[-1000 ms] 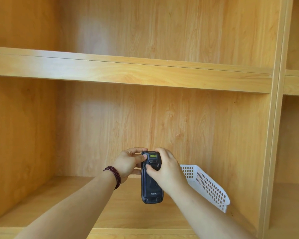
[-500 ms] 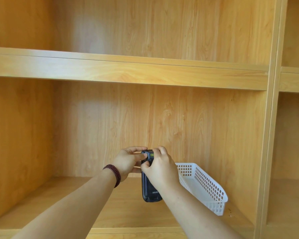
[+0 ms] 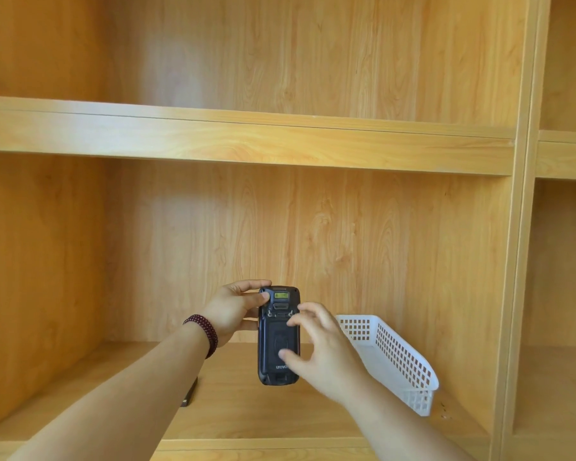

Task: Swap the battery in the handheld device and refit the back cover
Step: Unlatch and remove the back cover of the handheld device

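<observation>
Nearest to me, both forearms reach up over the shelf [image 3: 280,424] front edge, with bare board between them. Under my left forearm a small dark object [image 3: 189,393] lies on the board, mostly hidden. My left hand [image 3: 230,315], bracelet [image 3: 203,334] at the wrist, pinches the device [image 3: 278,335] at its top left corner, thumb on the back, fingers curled over the top edge. My right hand [image 3: 316,348] has its fingers spread, thumb tip touching the lower back cover; I cannot tell whether the fingertips touch near the latch. I see the device held upright above the shelf, long axis vertical, back facing me, label end up, logo end down. Just right, a white basket [image 3: 396,357] sits on the shelf, near the upright divider [image 3: 519,294]. Behind, the back panel stands well apart, and open room stretches left.
</observation>
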`<state>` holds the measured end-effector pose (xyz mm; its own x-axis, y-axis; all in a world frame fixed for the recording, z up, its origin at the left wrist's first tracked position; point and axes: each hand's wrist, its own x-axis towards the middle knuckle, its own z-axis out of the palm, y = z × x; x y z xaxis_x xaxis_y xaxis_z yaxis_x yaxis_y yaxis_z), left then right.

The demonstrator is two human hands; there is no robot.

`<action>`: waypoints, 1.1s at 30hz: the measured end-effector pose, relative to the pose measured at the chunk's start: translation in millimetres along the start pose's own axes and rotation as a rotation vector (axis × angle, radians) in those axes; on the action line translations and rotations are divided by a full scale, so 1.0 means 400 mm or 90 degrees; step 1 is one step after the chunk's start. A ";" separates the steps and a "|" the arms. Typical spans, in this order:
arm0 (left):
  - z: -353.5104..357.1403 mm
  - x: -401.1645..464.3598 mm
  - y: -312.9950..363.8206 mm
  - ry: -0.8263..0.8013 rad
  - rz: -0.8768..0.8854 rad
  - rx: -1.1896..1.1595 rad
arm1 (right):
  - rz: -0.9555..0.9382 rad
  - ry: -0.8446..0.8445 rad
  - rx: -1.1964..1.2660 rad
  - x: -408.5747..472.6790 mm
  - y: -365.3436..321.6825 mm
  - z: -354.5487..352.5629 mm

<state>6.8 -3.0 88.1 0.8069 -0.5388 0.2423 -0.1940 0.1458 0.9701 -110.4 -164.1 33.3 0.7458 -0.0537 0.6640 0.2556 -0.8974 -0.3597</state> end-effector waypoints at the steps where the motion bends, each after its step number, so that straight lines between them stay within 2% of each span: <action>1: 0.000 0.001 0.001 0.002 0.001 0.000 | -0.002 -0.017 -0.006 -0.007 -0.003 0.006; 6: 0.011 0.000 0.007 -0.003 0.007 0.001 | 0.076 -0.014 0.033 -0.005 -0.032 0.020; 12: 0.021 -0.003 0.006 -0.003 0.004 -0.010 | 0.136 0.024 0.002 0.013 -0.062 0.024; 22: 0.029 -0.007 -0.002 0.003 -0.003 0.001 | 0.165 0.049 -0.091 0.020 -0.088 0.042; 27: 0.025 -0.006 -0.012 0.017 -0.013 0.003 | 0.137 0.108 -0.126 0.012 -0.086 0.050; 33: 0.017 0.003 -0.018 0.022 -0.020 0.001 | 0.151 0.156 -0.027 -0.026 -0.093 0.071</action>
<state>5.2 -10.4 81.2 0.8310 -0.5146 0.2113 -0.1694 0.1279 0.9772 -110.1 -117.9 21.2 0.6098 -0.3620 0.7051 0.0639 -0.8642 -0.4990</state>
